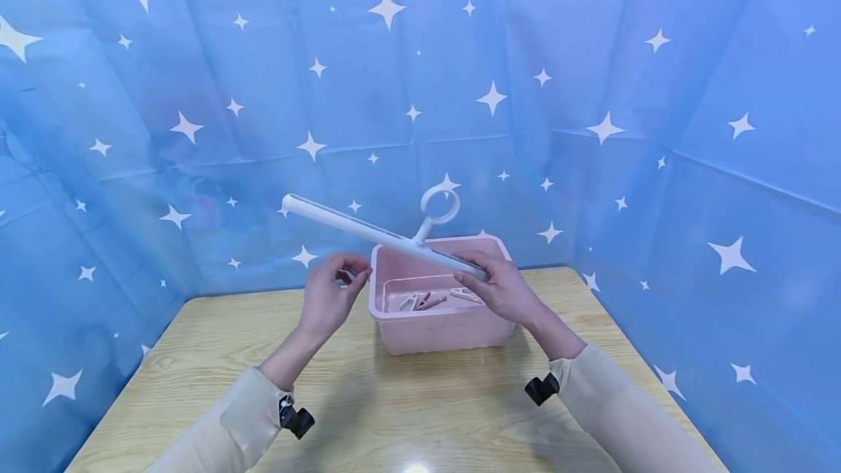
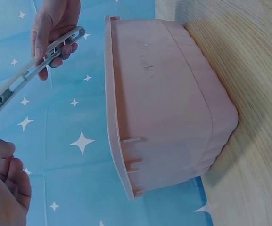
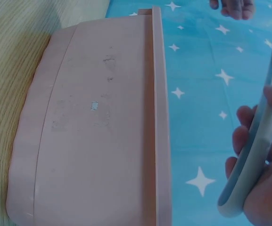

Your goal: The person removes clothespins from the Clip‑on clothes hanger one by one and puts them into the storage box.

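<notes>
My right hand grips one end of a white bar-shaped hanger with a ring hook on top. The bar slants up to the left over a pink plastic bin. In the left wrist view the underside of the hanger shows a slot with small fittings. Below the raised end, my left hand hovers at the bin's left rim, fingers loosely curled and nothing visible in them. Inside the bin lie several clothespins: a white one, a dusty pink one and another white one, partly hidden by my right hand.
The bin stands toward the back of a wood-grain table. A blue curtain with white stars closes in the back and both sides. Black wrist cameras are strapped at the light sleeves.
</notes>
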{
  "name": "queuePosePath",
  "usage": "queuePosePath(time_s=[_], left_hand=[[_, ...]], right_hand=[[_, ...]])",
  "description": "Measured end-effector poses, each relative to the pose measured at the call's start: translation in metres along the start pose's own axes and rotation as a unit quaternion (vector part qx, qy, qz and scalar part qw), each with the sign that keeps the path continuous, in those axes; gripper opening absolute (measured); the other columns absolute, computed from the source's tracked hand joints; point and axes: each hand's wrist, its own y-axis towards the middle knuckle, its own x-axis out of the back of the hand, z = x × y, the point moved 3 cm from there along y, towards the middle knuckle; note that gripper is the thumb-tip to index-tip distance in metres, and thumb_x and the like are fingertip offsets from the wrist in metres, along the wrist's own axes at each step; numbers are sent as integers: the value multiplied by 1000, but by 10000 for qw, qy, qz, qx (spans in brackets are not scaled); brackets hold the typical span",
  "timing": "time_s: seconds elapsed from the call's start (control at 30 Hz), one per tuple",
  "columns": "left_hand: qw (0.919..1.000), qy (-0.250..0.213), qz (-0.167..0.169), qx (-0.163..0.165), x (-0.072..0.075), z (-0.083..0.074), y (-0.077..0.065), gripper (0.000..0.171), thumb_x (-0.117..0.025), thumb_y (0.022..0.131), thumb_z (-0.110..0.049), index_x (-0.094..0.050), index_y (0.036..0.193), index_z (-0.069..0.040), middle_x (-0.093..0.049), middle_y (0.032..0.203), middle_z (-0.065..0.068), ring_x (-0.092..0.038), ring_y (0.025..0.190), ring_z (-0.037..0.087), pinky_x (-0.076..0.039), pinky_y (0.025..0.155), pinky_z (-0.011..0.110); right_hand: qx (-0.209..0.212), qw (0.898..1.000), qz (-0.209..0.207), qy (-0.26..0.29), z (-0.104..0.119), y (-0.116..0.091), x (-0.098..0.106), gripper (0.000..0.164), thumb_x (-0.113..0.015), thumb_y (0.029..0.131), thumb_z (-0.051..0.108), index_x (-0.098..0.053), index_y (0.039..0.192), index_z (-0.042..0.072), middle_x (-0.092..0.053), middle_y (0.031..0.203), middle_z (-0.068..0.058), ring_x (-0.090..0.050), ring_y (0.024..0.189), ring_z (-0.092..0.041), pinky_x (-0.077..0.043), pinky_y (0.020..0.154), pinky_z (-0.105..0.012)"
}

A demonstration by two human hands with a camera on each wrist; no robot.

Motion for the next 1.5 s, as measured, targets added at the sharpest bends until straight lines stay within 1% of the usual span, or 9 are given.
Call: queuePosePath(time_s=[0.23, 0.5, 0.7, 0.9, 1.0, 1.17, 1.27, 1.37, 1.5], left_hand=[[9963, 164, -421, -728, 9, -10, 0, 11, -75, 88, -3, -71, 95, -9, -70, 90, 5, -64, 80, 15, -54, 67, 31], [9822, 377, -958, -1571, 18, -15, 0, 18, -76, 84, 4, -71, 94, -10, -70, 91, 4, -64, 82, 16, -50, 69, 26], [9605, 627, -1427, -2307, 26, -20, -2, 27, -77, 77, 12, -72, 93, -9, -67, 92, 8, -65, 83, 22, -51, 73, 30], [9405, 848, -1492, -2932, 33, -25, 0, 5, -69, 92, -3, -72, 96, -5, -65, 94, 12, -59, 87, 29, -47, 77, 37], [9284, 1000, -1536, -3232, 35, -28, 2, 9, -64, 97, -9, -72, 98, -4, -64, 96, 13, -58, 91, 32, -46, 80, 40], [8963, 1539, -1803, -3748, 38, -34, 1, 12, -66, 96, -7, -76, 101, -9, -70, 102, 10, -59, 100, 33, -39, 89, 50], [8773, 2016, -1873, -3932, 39, -35, 0, 16, -66, 95, -7, -76, 106, -12, -72, 107, 7, -61, 105, 32, -36, 99, 55], [8707, 2381, -1741, -3936, 40, -34, -2, 19, -65, 95, -8, -75, 112, -13, -73, 112, 6, -62, 109, 31, -32, 107, 58], [8731, 2656, -1503, -3802, 42, -30, -5, 23, -66, 95, -10, -74, 116, -13, -73, 114, 6, -63, 111, 31, -28, 113, 59]], right_hand=[[-38, 10000, 9, -78, 1, 0, -1, 40, -61, 99, 40, -60, 137, 27, -64, 122, -7, -60, 91, -22, -47, 74, -34], [21, 10000, 48, 8, 0, 1, -2, 41, -62, 99, 37, -59, 138, 24, -66, 121, -7, -62, 91, -23, -49, 75, -34], [167, 9998, 76, 98, 1, 1, -3, 37, -62, 100, 34, -62, 133, 20, -67, 120, -8, -60, 90, -21, -49, 75, -35], [192, 9997, 101, 116, 3, 2, -3, 35, -63, 99, 32, -63, 132, 19, -66, 121, -9, -59, 89, -21, -49, 74, -34], [223, 9996, 119, 140, 4, 3, -3, 35, -63, 99, 31, -63, 132, 18, -66, 119, -9, -59, 86, -21, -49, 71, -33], [308, 9991, 232, 181, 5, 4, -5, 34, -62, 100, 30, -63, 132, 18, -67, 115, -9, -55, 84, -22, -46, 70, -32], [314, 9989, 309, 147, 7, 5, -6, 33, -62, 100, 30, -64, 131, 20, -67, 114, -6, -54, 86, -21, -46, 73, -33], [366, 9987, 364, 49, 11, 5, -8, 32, -64, 99, 30, -65, 129, 21, -67, 116, -4, -57, 92, -19, -47, 78, -35], [568, 9973, 426, -175, 15, 5, -10, 30, -65, 98, 27, -66, 127, 20, -68, 121, -2, -61, 102, -19, -50, 85, -39]])
